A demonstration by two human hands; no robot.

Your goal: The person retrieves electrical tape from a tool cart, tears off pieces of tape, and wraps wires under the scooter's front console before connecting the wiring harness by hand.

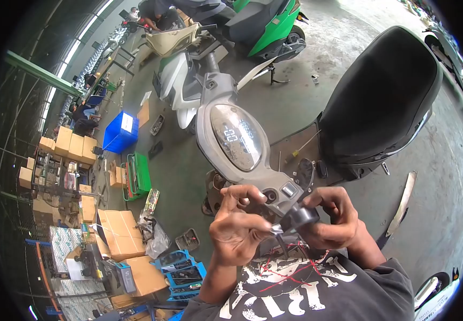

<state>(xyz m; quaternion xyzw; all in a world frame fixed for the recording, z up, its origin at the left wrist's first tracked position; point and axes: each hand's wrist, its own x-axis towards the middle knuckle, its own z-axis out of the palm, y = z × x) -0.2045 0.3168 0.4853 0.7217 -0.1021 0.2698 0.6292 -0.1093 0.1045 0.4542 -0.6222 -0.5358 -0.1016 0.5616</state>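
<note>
A scooter handlebar cover with an oval display (237, 136) runs down the middle of the view, its digits lit. At its near end, my right hand (332, 216) has its fingers wrapped round a black round part (300, 217). Just left of that, my left hand (238, 222) pinches a small shiny metal piece (276, 229) between thumb and finger. A thin dark strip hangs below the two hands; what it joins to is blurred.
The black scooter seat (384, 91) rises at the right, with a screwdriver (294, 154) on the floorboard beside it. Blue bin (120, 132), green crate (138, 176), cardboard boxes (119, 234) and blue trays (180, 273) stand left. Other scooters and people are farther back.
</note>
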